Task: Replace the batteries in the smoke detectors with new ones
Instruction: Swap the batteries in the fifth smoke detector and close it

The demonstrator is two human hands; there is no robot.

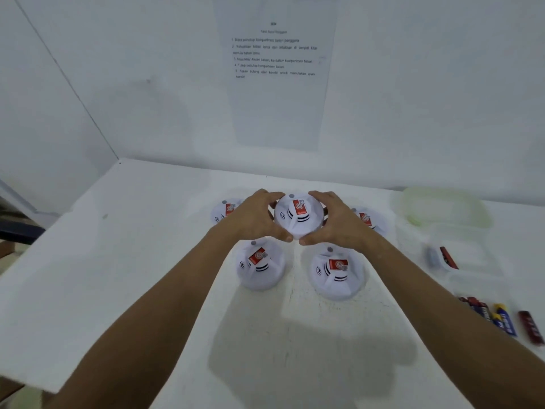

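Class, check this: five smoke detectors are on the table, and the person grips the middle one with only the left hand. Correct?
Not quite. The head view shows both hands, left and right, gripping the middle smoke detector. The count of five on the table is right.

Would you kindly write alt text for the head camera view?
Both hands, left hand and right hand, grip a white smoke detector above a white table. Four more detectors sit around it; loose batteries lie at right.
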